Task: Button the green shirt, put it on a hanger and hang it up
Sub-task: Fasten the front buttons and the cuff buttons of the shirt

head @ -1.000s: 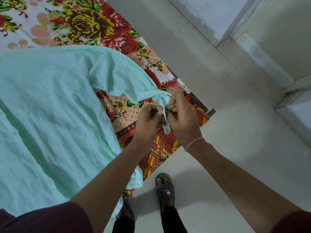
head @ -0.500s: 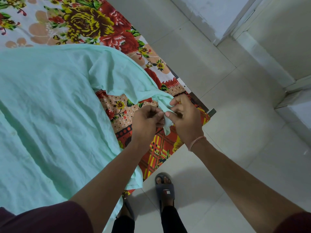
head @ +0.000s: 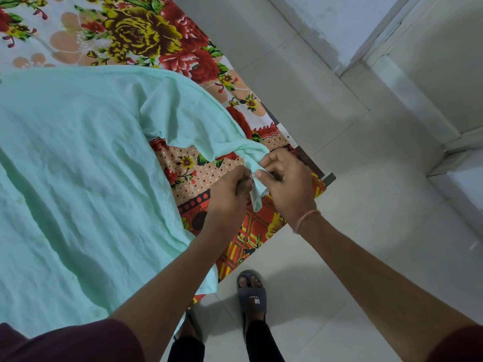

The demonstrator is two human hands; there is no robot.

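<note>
Mint-green shirt [head: 78, 165] lies on the floral bedsheet [head: 146, 35]; left hand [head: 230, 189] and right hand [head: 287, 184] both pinch its cuff [head: 257, 189].

The only legible lettering is the white word "TOMMY", printed across the dark grey strap of the slide sandal [head: 252, 296]; seen from the head camera it stands upside down, its letters running right to left. Just below the word, on the same strap, sits a small rectangular emblem [head: 257, 301] in red and white, too small to show any characters
</note>
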